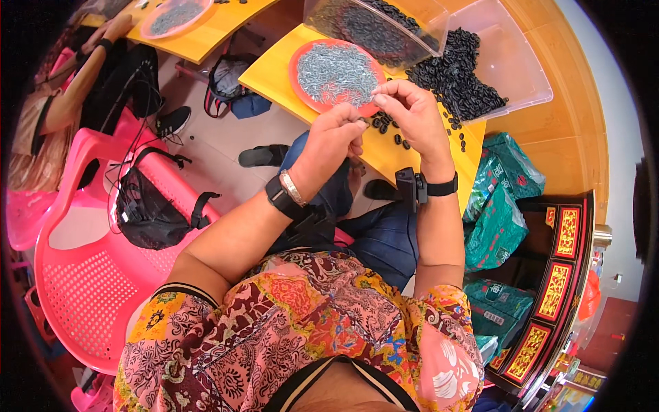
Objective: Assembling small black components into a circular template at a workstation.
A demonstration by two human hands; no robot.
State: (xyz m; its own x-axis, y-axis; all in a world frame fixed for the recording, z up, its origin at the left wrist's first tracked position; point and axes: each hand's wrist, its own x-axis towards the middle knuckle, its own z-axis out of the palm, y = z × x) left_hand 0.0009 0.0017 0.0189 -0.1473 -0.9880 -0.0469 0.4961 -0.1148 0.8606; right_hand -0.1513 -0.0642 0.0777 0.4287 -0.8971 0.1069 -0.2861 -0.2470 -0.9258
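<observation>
The small piece I am working on sits right where my two hands meet, just above the middle of the frame; it is too tiny and too covered by my fingers for me to say what it is. My left hand [333,137] is curled tight, thumb and forefinger pinched toward that spot. My right hand [412,113] arches over it from the right, fingertips drawn together and meeting the left ones. Both pinches are closed, but on what exactly I cannot tell.

I hold them up off the yellow table [274,69], close to my face, probably because parts this small need to be seen and felt at the fingertips.

Directly beyond my fingers, touching them in the picture, lies the round red tray [296,65] heaped with little grey metal pieces [336,72]. To its right, in the upper right of the frame, black rings [453,79] spill from a clear plastic bin [515,62], and a few loose ones [388,127] lie on the table just under my right hand. Both supplies sit within easy reach.

Further out, a pink plastic chair [89,275] with a black bag [147,209] fills the left, green packets [501,206] stack at the right, and another person's arm [82,75] reaches toward a second tray [175,17] in the upper left.
</observation>
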